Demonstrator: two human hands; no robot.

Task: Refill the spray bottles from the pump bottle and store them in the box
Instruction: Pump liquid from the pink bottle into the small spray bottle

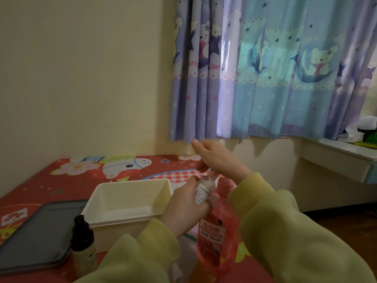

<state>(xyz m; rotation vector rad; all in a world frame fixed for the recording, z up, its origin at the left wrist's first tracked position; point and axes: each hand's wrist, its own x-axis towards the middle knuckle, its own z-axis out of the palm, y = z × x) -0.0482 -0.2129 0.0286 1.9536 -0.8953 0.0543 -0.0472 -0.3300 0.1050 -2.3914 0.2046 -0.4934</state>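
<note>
My left hand [183,205] grips a small white spray bottle [203,192] and holds it up against the top of the pink pump bottle [219,231]. My right hand [216,158] rests on the pump head, fingers extended, palm pressing down; the pump head itself is hidden under it. The pink bottle stands on the red mat in front of me. A second spray bottle [83,244] with a black cap stands at the lower left. The empty white box [114,203] sits just left of my hands.
A grey lid [36,235] lies flat on the red patterned mat [67,180] left of the box. The wall and a blue curtain [265,68] stand behind. A white shelf [336,154] with clutter juts out at the right.
</note>
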